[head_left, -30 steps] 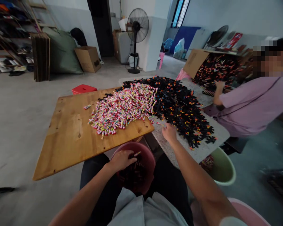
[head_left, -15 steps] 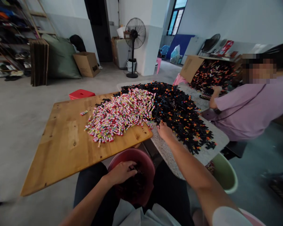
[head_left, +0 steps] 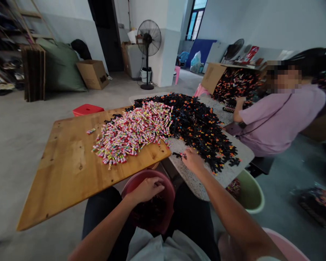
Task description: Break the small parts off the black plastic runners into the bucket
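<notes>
My right hand (head_left: 193,159) is low over the speckled tabletop, its fingers pinched on a small black piece (head_left: 177,154). A red and white bit shows at the fingertips. Just beyond it spreads a big heap of black pieces (head_left: 198,125) with orange, yellow and blue tips. To the left lies a pile of small pink-and-white tubes (head_left: 136,132) with red ends. My left hand (head_left: 148,189) hangs over a red bucket (head_left: 167,177) between my knees, fingers curled in against the thumb. Whatever they may hold is hidden. Dark pieces lie inside the bucket.
A wooden board (head_left: 59,159) meets the speckled table (head_left: 244,148). One person (head_left: 282,116) sits at the right beside a carton of similar pieces. A green tub (head_left: 250,192) stands below the table edge. Farther back are a red stool (head_left: 87,109) and a fan (head_left: 149,38).
My right hand has drawn back from the heap's edge, and a black piece now shows at its fingertips. My left hand has risen slightly over the bucket. The view has shifted right.
</notes>
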